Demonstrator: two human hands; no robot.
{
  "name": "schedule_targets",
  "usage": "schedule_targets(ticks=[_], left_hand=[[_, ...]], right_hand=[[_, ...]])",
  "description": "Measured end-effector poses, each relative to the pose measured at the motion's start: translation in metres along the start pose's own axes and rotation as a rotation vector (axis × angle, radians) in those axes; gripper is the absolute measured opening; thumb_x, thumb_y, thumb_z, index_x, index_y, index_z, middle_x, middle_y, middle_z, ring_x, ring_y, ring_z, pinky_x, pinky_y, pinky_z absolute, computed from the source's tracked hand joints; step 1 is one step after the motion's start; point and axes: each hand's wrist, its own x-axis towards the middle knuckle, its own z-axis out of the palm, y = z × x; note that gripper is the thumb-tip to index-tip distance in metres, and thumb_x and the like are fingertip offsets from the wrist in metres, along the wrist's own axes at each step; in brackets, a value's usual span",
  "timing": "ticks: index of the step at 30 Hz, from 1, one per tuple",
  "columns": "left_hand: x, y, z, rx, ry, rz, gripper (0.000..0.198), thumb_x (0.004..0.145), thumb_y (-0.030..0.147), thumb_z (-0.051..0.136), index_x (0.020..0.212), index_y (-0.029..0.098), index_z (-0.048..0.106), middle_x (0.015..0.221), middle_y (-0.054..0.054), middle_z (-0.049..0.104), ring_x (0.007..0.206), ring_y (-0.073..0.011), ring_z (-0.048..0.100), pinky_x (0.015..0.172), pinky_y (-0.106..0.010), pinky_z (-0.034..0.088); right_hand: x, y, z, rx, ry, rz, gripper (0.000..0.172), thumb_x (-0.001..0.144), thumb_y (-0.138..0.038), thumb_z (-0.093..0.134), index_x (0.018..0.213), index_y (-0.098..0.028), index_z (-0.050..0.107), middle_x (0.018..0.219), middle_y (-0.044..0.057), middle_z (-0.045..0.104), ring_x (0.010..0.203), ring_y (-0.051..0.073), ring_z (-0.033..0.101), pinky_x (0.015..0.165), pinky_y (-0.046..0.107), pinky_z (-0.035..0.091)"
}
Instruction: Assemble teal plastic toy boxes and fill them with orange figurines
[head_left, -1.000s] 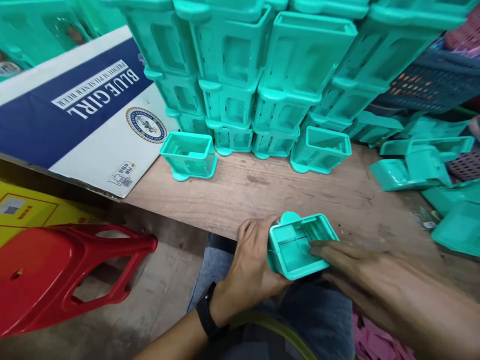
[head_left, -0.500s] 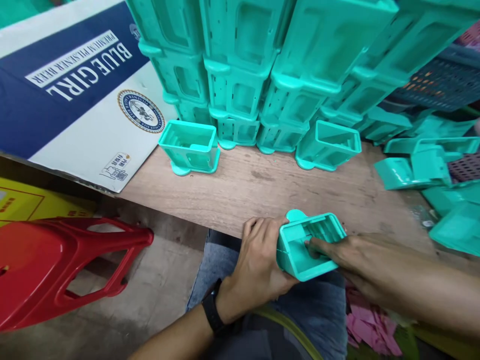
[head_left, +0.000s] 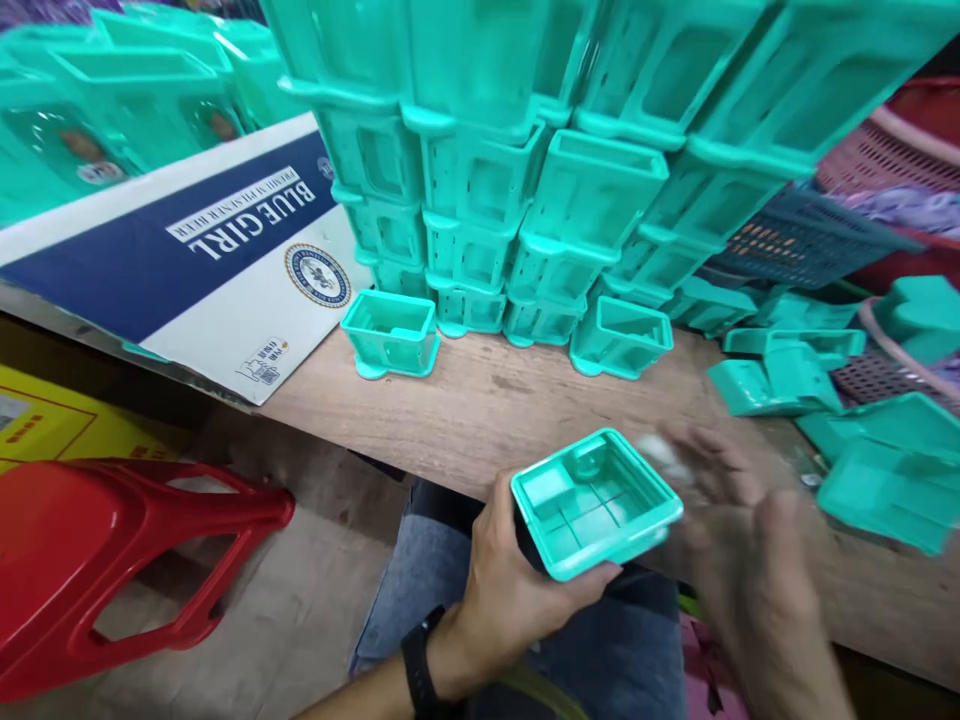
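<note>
Teal plastic housing held open side up over the near edge of the wooden surface, above the lap. Interior divided by low ribs into shallow compartments, with a round boss near the far wall; no loose contents visible inside.

Left hand clenched on the housing: thumb along the near rim, fingers wrapped beneath and against the left wall. Black wristband on the left wrist. Housing seated at the fingertips, projecting right and forward of the palm.

Right hand blurred, just right of the housing, fingers spread, grip released. Small pale object near its fingertips at the housing's far right corner; contact not determinable.

Stacked teal housings in several columns along the far side of the surface. Two single housings standing open side up in front of the stack: one at left, one at right; both appear empty. Loose teal parts scattered to the right, beside mesh baskets.

Bare wood between the front housings and the near edge. Printed cardboard box overhanging the left end of the surface. Red plastic stool on the floor, lower left, well apart from the hands.
</note>
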Motion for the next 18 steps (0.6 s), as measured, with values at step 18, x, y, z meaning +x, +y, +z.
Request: schedule_targets(ticks=[18], left_hand=[[0.006, 0.049, -0.007, 0.131, -0.217, 0.275, 0.105, 0.059, 0.029, 0.097, 0.148, 0.022, 0.042, 0.151, -0.015, 0.055, 0.143, -0.0394, 0.05, 0.122, -0.06, 0.041]], right_hand=[[-0.023, -0.005, 0.016, 0.535, -0.024, 0.2, 0.067, 0.085, -0.081, 0.057, 0.121, -0.026, 0.072, 0.132, 0.011, 0.073, 0.116, 0.035, 0.07, 0.098, 0.049, 0.056]])
